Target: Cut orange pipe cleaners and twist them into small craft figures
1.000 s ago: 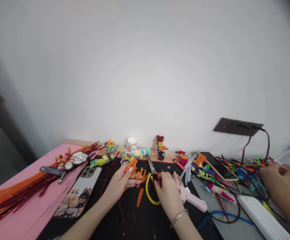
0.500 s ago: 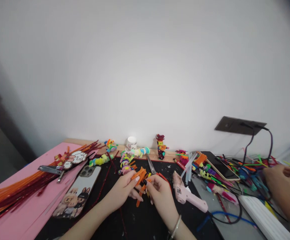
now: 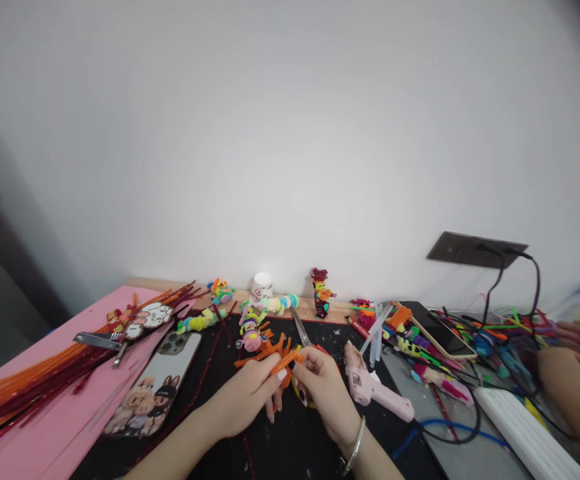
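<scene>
Head view: at a cluttered craft bench, a person's left hand (image 3: 250, 397) and right hand (image 3: 323, 390) meet over a black mat (image 3: 290, 447), both pinching a bunch of short orange stems (image 3: 283, 363). The left fingers curl closed around the lower part of the bunch, the thumb pressed against it; the right thumb and forefinger close on the tip that sticks out to the right, the other fingers folded under. The bunch sits just above the mat at the centre of the bench, with more orange pieces (image 3: 265, 348) fanned out behind it.

Scissors (image 3: 301, 330) lie just behind the hands, a pink glue gun (image 3: 370, 387) just to the right, and a yellow loop (image 3: 300, 393) peeks out from beneath the right hand. A phone (image 3: 155, 380) in a cartoon case lies to the left beside a sheaf of long orange and red stems (image 3: 25, 387) on pink board (image 3: 70, 433). Small finished figures (image 3: 321, 293) stand along the back edge. At far right, another person's hands (image 3: 573, 383) work among tangled stems and cables.

The step appears to be gathering and squaring the cut pieces into one bundle. The next move likely calls for a firm left-hand pinch so no piece slips while the right hand adjusts.
</scene>
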{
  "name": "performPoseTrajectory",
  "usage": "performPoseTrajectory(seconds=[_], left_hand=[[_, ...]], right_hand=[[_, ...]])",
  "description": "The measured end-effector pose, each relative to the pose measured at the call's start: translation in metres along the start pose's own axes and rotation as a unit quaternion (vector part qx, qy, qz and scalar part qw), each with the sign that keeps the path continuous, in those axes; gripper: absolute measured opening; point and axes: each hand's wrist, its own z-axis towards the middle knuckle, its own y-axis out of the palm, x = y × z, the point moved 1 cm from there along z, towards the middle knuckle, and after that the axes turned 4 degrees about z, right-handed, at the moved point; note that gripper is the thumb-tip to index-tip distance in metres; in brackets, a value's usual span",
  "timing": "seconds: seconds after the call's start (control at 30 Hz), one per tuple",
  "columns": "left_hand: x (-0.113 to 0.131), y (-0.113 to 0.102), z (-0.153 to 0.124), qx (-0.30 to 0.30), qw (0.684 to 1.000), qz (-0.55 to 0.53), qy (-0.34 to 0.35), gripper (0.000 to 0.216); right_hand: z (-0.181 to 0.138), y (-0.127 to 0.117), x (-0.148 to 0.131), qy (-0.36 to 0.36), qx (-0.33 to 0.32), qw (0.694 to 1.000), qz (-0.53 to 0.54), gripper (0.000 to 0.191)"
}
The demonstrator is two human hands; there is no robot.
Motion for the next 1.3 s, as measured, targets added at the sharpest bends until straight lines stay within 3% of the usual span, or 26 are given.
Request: performPoseTrajectory(seconds=[0.23, 0.63, 0.9, 1.3], left_hand=[[-0.0016, -0.0025, 0.0015, 0.062, 0.998, -0.001, 0.003, 0.041], [-0.0053, 0.0027, 0.0019, 0.015, 1.000, 0.007, -0.009, 0.048], [0.0035, 0.0029, 0.0002, -0.027, 0.998, 0.030, -0.042, 0.040], [-0.0026, 0.0013, 0.0029, 0.002, 1.000, 0.028, -0.006, 0.036]], right_hand=[[-0.0017, -0.0009, -0.0056, -0.006, 0.000, 0.999, 0.054, 0.027], [-0.0040, 0.0050, -0.0056, 0.039, -0.049, 0.996, 0.063, 0.037], [-0.0008, 0.0026, -0.0035, -0.011, -0.048, 0.999, -0.012, 0.039], [-0.0044, 0.0035, 0.0016, -0.037, -0.051, 0.995, -0.080, 0.038]])
